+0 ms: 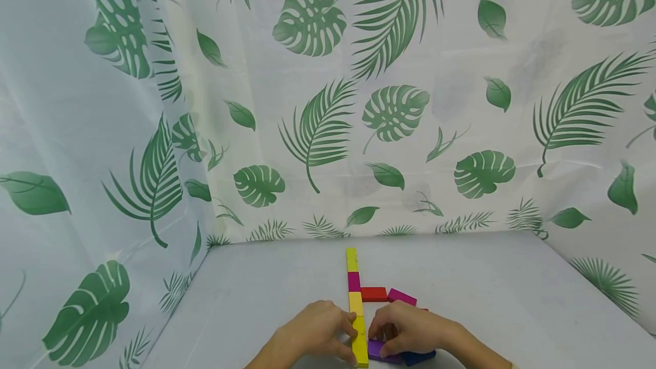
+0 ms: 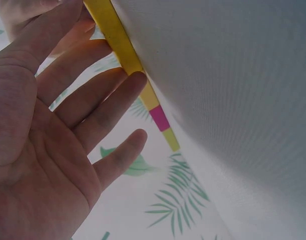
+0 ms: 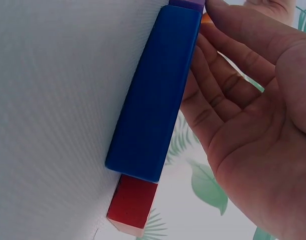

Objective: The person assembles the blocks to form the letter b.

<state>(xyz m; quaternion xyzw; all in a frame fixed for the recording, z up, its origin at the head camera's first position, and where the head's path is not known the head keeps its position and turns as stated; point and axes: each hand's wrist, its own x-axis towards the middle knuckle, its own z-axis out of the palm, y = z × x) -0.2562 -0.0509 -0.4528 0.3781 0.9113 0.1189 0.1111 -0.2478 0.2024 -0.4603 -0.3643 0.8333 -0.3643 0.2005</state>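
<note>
A straight line of blocks runs away from me: a yellow block (image 1: 361,352) at the near end, a light yellow one (image 1: 356,304), a magenta one (image 1: 353,282) and another yellow one (image 1: 351,259) at the far end. My left hand (image 1: 320,329) rests its extended fingertips against the left side of the near yellow blocks. On the other side, my right hand (image 1: 410,323) pinches a purple block (image 1: 376,351) between thumb and fingers, close beside the line's near end. A dark blue block (image 3: 153,95) adjoins the purple one, partly under the right hand in the head view.
From the line's right side a red block (image 1: 374,294) and a tilted magenta block (image 1: 402,296) curve outward. Another red block (image 3: 134,200) follows behind the blue one. The white tabletop (image 1: 256,295) meets a leaf-printed curtain (image 1: 328,209) at the back and sides.
</note>
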